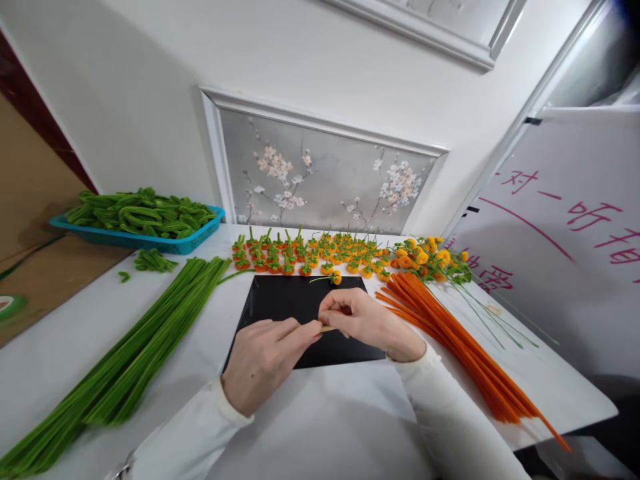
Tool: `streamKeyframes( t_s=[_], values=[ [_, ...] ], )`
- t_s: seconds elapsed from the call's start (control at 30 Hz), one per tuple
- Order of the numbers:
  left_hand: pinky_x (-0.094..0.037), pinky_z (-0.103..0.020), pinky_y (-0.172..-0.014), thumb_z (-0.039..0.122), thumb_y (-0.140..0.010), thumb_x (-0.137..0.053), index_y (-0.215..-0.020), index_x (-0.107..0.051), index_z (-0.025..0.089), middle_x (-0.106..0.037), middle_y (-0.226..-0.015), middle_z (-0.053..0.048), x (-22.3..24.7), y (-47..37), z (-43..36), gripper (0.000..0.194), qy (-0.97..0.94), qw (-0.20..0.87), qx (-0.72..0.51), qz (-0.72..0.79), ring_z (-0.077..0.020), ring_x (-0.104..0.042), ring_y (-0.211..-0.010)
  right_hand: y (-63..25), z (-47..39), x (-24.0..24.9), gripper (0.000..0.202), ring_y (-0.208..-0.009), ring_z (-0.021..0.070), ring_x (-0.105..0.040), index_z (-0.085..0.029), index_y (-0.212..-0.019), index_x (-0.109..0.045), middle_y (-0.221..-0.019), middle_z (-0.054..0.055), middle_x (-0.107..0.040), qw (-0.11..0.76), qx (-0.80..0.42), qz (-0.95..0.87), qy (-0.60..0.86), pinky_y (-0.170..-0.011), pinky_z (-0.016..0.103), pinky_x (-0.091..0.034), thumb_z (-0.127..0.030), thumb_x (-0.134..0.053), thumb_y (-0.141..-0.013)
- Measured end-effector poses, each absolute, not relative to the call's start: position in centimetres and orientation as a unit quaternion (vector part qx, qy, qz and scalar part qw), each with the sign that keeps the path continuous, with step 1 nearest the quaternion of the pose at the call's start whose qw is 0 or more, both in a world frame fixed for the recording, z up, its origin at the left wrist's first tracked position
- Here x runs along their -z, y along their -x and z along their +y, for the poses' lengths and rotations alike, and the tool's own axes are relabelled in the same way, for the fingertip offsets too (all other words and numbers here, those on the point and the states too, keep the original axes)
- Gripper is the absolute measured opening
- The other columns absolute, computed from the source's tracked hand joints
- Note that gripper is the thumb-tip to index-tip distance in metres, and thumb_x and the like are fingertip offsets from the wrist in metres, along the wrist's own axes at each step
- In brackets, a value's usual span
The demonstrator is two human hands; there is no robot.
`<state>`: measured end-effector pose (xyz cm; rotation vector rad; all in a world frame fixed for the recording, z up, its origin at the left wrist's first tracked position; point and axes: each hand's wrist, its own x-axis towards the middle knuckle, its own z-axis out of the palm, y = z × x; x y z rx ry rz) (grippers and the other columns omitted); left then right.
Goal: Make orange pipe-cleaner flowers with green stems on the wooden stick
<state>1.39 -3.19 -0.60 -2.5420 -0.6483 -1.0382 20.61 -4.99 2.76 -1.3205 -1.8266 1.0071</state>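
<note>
Over a black mat (305, 300), my left hand (270, 360) and my right hand (370, 323) meet with fingers pinched together. A short, thin tan stick (327, 328) shows between them. The left thumb and forefinger grip its left end, while the right fingertips close round it from above. Whatever else may be in the right fingers is hidden. Just beyond, a small yellow-orange chenille flower (337, 277) with a thin green stem lies at the mat's far edge.
Green chenille stems (150, 333) lie at left, orange chenille stems (450, 340) at right. Small orange and yellow flowers (305, 253) stand in rows behind the mat. A blue basket (190, 243) holds green curled pieces. Yellow flowers (430, 257) with long stems lie back right, near a whiteboard (560, 173).
</note>
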Motion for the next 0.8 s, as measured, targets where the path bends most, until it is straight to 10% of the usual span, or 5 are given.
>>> streamKeyframes(
  t_s=[0.5, 0.8],
  values=[
    [-0.028, -0.026, -0.049, 0.020, -0.086, -0.058, -0.096, -0.062, 0.020, -0.054, -0.055, 0.005, 0.4, -1.5, -3.6, 0.011, 0.885, 0.114, 0.392, -0.225, -0.0101, -0.041, -0.046, -20.8, -5.2, -2.7, 0.014, -0.058, 0.0075, -0.040, -0.015, -0.074, -0.061, -0.064, -0.003, -0.050, 0.336, -0.362, -0.731, 0.471, -0.055, 0.020, -0.032, -0.018, -0.049, -0.081],
    [-0.036, -0.021, -0.054, 0.032, -0.085, -0.057, -0.089, -0.070, 0.019, -0.061, -0.070, 0.001, -0.2, -1.9, -3.4, 0.019, 0.806, -0.331, 0.354, -0.341, -0.0116, -0.047, -0.060, -23.0, -5.1, -3.4, 0.051, -0.048, 0.0061, -0.032, -0.011, -0.101, -0.063, -0.070, 0.002, -0.055, 0.343, -0.586, -0.646, 0.350, -0.044, 0.021, -0.025, -0.053, -0.035, -0.092]
  ],
)
